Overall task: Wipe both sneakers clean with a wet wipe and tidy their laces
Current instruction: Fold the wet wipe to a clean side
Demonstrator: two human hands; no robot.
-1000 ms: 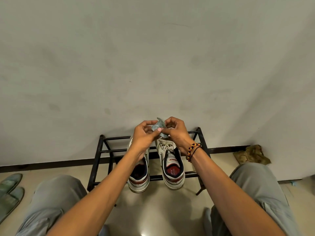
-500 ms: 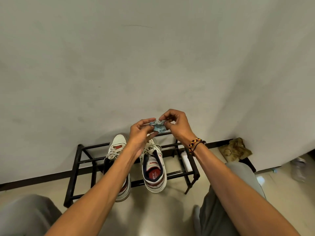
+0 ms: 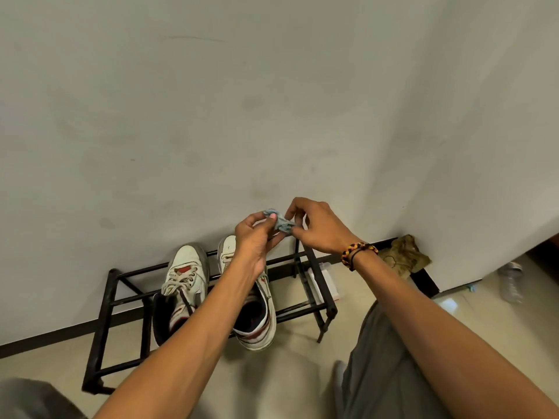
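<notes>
Hands up at frame centre, in front of the pale grey wall (image 3: 242,101): left hand (image 3: 252,244) and right hand (image 3: 317,228) both on a small crumpled blue-grey wet wipe (image 3: 279,222), held between them in the air above the shoes

Left thumb and fingers (image 3: 273,217) pinch the wipe's left end, right fingers (image 3: 295,214) curled and pinching its right end. Right wrist has a braided orange, black and red bracelet (image 3: 358,252)

Below the hands, lower centre of the frame: low black metal bar shoe rack (image 3: 121,300) on the glossy cream tiled floor (image 3: 287,373), back against the wall. Two white leather sneakers with red and navy trim sit on it side by side, toes to the wall. Left sneaker (image 3: 184,285) fully visible, off-white laces (image 3: 175,285) loose and spread over the tongue. Right sneaker (image 3: 257,322) partly hidden by the left forearm, lace state can't tell

White rectangular pack (image 3: 322,281), blurred, inside the rack's right end. Crumpled olive-brown cloth (image 3: 403,257) on the floor at the wall corner, right of centre. Grey trouser legs (image 3: 378,373) at bottom right and bottom left
</notes>
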